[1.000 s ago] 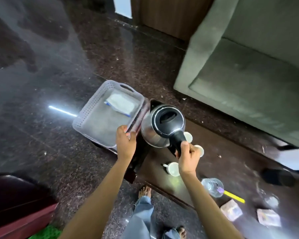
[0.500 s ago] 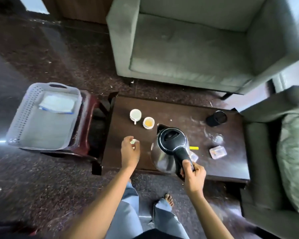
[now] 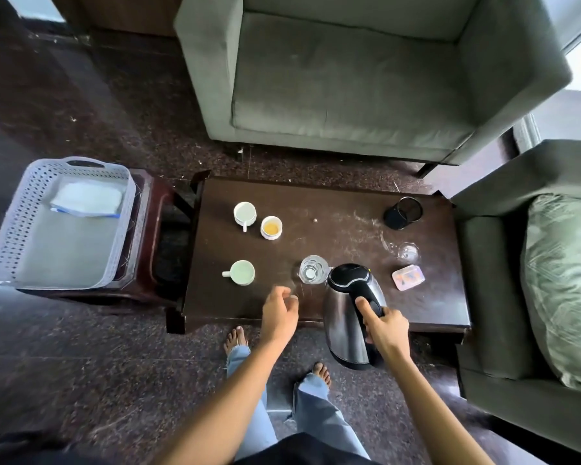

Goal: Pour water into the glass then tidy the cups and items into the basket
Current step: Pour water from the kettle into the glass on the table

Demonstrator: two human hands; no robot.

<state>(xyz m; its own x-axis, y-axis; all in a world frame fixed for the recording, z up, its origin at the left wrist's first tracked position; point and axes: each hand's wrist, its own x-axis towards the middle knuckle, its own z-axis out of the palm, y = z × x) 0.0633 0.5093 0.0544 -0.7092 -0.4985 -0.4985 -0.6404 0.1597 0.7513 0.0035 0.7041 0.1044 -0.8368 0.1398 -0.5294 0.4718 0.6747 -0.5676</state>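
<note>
My right hand grips the black handle of a steel kettle, held tilted with its spout toward a clear glass on the dark coffee table. My left hand hovers empty, fingers loosely curled, just left of the glass. Three white cups stand on the table: one at the back left, one holding yellow liquid beside it, one nearer me. A grey perforated basket sits on a stool at the left with a white cloth in it.
A black cup holder, a second clear glass and a small pink packet lie at the table's right. A grey armchair stands behind the table, another chair with a cushion at the right. My bare feet stand at the table's front edge.
The view swung from the basket to the table. My right hand brought the kettle down and tilted it at the glass. My left hand moved away from the basket to beside the glass.
</note>
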